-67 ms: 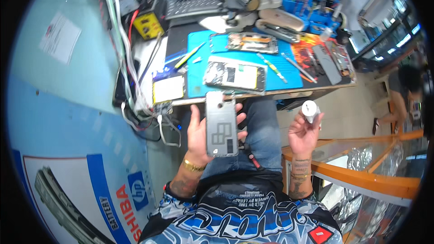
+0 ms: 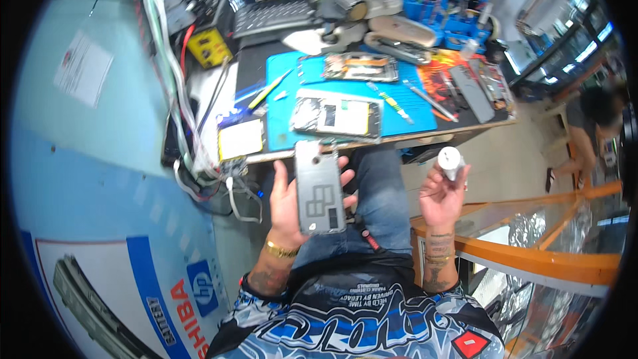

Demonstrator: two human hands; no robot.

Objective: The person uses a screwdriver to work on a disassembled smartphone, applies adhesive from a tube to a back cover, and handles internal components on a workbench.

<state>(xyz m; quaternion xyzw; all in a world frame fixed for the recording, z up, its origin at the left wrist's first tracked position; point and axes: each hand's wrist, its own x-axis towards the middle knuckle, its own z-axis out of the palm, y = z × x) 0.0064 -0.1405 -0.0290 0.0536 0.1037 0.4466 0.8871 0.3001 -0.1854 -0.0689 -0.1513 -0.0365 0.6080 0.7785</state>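
Note:
My left hand (image 2: 286,211) is wrapped round a grey phone back cover (image 2: 318,183), its inner side with dark outlined patches facing up, just in front of the bench edge. A small white bottle (image 2: 450,157) with a round white top stands in the closed fingers of my right hand (image 2: 438,201), out to the right over the floor. Beyond the left hand, an opened phone (image 2: 309,116) with a white battery lies on a blue mat (image 2: 282,93). Behind it rests a second opened phone (image 2: 359,66) with an orange-brown strip inside.
Tweezers and picks, among them a yellow pen-like tool (image 2: 270,88), lie on the bench. A laptop (image 2: 276,16) and a blue tool holder (image 2: 458,23) stand at the back. Cables (image 2: 174,60) hang at left. An orange-edged glass counter (image 2: 518,252) is at right; a person (image 2: 585,126) is beyond.
The view has shifted a little, so the bench and both hands appear slightly further left. Both hands keep hold of the same things.

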